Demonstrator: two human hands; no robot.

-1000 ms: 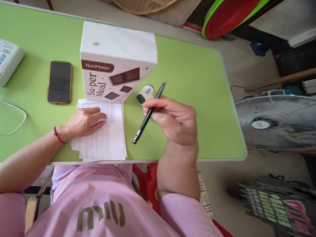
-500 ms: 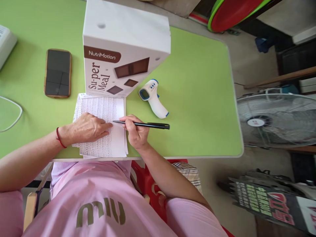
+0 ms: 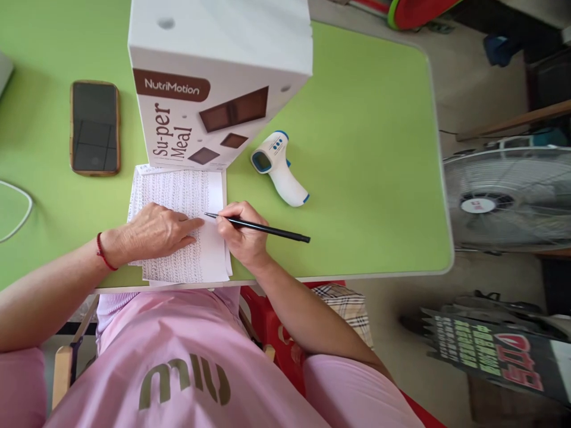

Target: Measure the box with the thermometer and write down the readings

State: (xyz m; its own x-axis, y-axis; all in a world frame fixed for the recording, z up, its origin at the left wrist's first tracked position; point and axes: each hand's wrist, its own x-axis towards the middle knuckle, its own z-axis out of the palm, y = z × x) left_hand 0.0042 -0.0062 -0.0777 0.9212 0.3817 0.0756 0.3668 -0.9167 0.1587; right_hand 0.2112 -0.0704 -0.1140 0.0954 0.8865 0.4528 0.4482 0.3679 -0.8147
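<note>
Several sheets of paper [image 3: 216, 238], covered in rows of small handwriting, lie at the near edge of the green table. My left hand [image 3: 163, 230] rests flat on them, its index finger stretched toward the writing and nothing held. In my right hand [image 3: 244, 233] is a slim black pen [image 3: 279, 230], pinched between thumb and fingers. Its tip is by the right end of the written rows, just beyond the left fingertip; whether it touches the paper I cannot tell. A tall white NutriMotion box [image 3: 172, 128] stands at the sheets' far side, hiding what lies behind it.
A white and blue infrared thermometer [image 3: 283, 172] lies right of the box on the green table [image 3: 370, 166]. Left of the box is a phone [image 3: 94, 128] in a brown case, with a white cable [image 3: 24, 220] farther left. A fan [image 3: 504, 199] stands beyond the right edge.
The pen's back end has swung toward me while its tip has shifted slightly away. My left hand stays on the paper. The whole view has shifted a little.
</note>
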